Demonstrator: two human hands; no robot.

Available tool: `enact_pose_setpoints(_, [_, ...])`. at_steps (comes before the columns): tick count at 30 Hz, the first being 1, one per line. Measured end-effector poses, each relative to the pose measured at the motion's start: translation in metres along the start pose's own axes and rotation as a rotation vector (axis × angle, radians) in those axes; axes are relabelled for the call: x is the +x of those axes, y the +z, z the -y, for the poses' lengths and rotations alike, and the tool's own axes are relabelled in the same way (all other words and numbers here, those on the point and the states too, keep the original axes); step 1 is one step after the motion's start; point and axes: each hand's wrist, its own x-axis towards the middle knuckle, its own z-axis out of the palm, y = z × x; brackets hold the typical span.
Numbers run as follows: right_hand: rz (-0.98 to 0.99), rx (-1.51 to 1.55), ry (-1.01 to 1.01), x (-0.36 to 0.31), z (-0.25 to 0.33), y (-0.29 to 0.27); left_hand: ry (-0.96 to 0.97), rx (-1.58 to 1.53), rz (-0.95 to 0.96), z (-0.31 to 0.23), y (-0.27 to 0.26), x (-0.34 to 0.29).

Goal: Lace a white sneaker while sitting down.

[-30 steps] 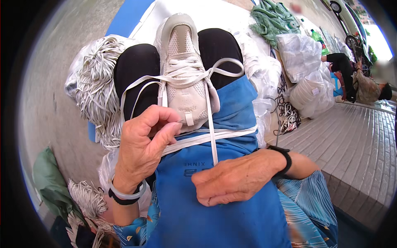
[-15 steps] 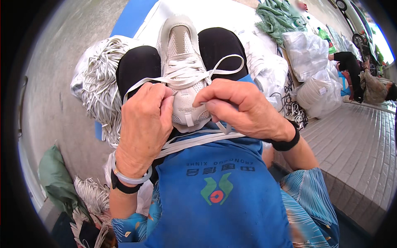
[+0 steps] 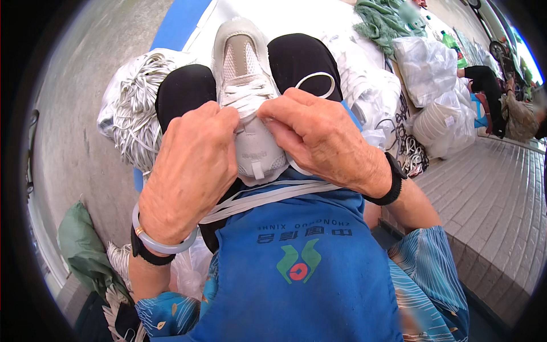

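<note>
A pale off-white sneaker (image 3: pixel 242 57) is held upright between my black-clad knees, its toe pointing away. White laces (image 3: pixel 249 91) cross its front. My left hand (image 3: pixel 191 159) is closed at the left of the lacing, thumb and forefinger pinched together at the lace. Facing it, my right hand (image 3: pixel 327 142) is closed in a pinch on the lace at the right side; the fingertips of the two hands are a small gap apart. A loop of lace (image 3: pixel 319 76) arches beyond my right hand. More white laces (image 3: pixel 279 195) lie across my blue apron (image 3: pixel 307 239).
A thick bundle of white laces (image 3: pixel 139 102) hangs beside my left knee. A green sack (image 3: pixel 85 245) stands at lower left. Clear plastic bags (image 3: pixel 424 68) with white contents and a green cloth (image 3: pixel 382 25) lie at right. Another person's dark-clad leg (image 3: pixel 487 97) shows farther right.
Both hands have moved up along the shoe to the lacing and closer together. The lace that stretched out to the left is now mostly hidden by my left hand.
</note>
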Motion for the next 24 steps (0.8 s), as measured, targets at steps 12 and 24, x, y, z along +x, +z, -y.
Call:
enact_pose_setpoints(12, [-0.095,0.083,0.087,0.000,-0.002,0.008,0.124,-0.083,0.009,0.004,0.004,0.006])
enact_pose_setpoints(24, [-0.179,0.054,0.056,-0.007,-0.004,0.012,-0.084,-0.408,-0.212,0.007,0.025,-0.018])
